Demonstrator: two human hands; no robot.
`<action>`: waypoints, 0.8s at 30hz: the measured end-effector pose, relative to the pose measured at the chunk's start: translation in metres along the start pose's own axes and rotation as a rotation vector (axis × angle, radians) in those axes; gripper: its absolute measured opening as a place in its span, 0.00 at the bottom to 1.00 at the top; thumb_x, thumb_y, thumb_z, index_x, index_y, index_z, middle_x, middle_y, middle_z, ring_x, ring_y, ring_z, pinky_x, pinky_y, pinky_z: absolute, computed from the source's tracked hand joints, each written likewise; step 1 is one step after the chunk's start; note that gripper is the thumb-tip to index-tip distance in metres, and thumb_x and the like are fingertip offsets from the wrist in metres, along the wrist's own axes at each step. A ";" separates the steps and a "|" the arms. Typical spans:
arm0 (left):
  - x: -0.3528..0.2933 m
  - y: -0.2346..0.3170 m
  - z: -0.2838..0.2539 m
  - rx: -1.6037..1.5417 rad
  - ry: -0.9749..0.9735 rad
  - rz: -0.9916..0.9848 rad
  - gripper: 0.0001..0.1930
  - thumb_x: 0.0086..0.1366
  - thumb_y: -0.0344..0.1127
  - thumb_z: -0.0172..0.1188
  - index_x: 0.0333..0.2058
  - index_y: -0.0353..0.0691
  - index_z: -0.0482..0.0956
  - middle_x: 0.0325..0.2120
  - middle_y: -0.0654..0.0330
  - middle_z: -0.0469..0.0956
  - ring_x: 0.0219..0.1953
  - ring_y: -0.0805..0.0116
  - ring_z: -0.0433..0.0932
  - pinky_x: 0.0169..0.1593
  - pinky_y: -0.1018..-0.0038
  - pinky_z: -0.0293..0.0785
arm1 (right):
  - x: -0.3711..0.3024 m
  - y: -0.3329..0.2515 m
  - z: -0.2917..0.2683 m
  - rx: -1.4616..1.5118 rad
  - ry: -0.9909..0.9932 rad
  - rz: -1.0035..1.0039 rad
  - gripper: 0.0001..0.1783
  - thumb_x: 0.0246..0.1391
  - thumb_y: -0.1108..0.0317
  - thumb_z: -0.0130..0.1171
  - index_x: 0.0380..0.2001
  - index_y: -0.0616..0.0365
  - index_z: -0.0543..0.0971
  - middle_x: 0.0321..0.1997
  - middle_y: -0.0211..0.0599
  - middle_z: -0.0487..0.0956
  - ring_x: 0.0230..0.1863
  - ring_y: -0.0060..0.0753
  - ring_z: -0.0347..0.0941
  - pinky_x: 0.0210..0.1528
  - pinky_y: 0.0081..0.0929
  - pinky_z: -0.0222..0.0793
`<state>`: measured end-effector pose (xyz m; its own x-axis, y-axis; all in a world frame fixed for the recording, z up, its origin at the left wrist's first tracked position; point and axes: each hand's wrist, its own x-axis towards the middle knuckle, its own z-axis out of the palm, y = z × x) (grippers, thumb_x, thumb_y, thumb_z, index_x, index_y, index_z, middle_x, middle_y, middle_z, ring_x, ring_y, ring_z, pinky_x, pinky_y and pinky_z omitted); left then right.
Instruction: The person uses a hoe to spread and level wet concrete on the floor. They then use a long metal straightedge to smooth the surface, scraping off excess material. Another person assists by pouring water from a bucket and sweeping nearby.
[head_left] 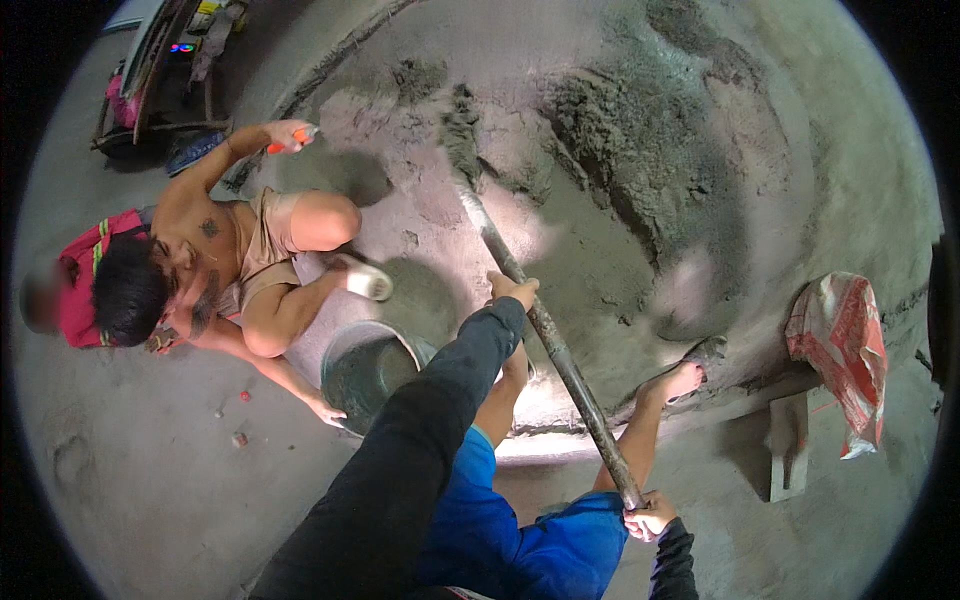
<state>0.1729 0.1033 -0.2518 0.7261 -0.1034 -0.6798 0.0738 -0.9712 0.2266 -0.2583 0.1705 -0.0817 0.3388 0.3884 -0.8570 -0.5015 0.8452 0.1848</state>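
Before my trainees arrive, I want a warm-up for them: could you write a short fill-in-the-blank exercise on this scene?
1. The left hand and right hand both grip the long pole; nearer its lower end in the picture is the ____ one.
2. The person's shorts are ____.
3. The bucket is to the pole's ____ in the picture.

Missing words: right; blue; left.

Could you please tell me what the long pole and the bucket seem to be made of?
Long pole: perhaps metal or wood, worn and stained; its round, mottled surface leaves that open. Bucket: probably plastic, dull and dark inside, judging by its smooth rim.
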 end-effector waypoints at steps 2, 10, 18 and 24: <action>-0.023 0.029 -0.006 0.029 -0.027 -0.016 0.43 0.45 0.37 0.64 0.51 0.19 0.46 0.41 0.36 0.69 0.45 0.48 0.71 0.52 0.69 0.64 | -0.014 0.001 -0.009 0.198 -0.166 0.056 0.07 0.41 0.78 0.55 0.15 0.65 0.69 0.12 0.36 0.67 0.13 0.26 0.63 0.13 0.24 0.57; -0.107 0.005 0.042 -0.149 0.054 0.014 0.20 0.42 0.31 0.58 0.32 0.26 0.63 0.26 0.50 0.70 0.27 0.59 0.70 0.35 0.66 0.69 | -0.112 0.007 -0.086 -0.695 0.440 -0.139 0.13 0.33 0.69 0.63 0.17 0.67 0.72 0.13 0.38 0.72 0.14 0.32 0.70 0.18 0.30 0.66; -0.182 -0.063 0.129 -1.037 -0.471 -0.500 0.08 0.51 0.36 0.51 0.19 0.41 0.66 0.13 0.58 0.66 0.17 0.62 0.69 0.24 0.66 0.68 | -0.165 0.102 -0.117 -1.065 0.769 0.054 0.19 0.25 0.56 0.65 0.21 0.60 0.79 0.21 0.49 0.77 0.27 0.50 0.75 0.31 0.37 0.70; -0.234 -0.087 0.231 -1.014 -0.689 -0.541 0.11 0.53 0.37 0.57 0.17 0.39 0.69 0.12 0.59 0.68 0.13 0.65 0.68 0.20 0.69 0.67 | -0.217 0.124 -0.102 -1.198 0.932 0.143 0.23 0.36 0.52 0.58 0.33 0.59 0.77 0.29 0.54 0.77 0.33 0.54 0.74 0.36 0.44 0.70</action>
<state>-0.1618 0.1625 -0.2736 -0.0238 -0.1370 -0.9903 0.9292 -0.3684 0.0286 -0.4754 0.1532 0.0780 -0.1443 -0.3111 -0.9394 -0.9703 -0.1419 0.1960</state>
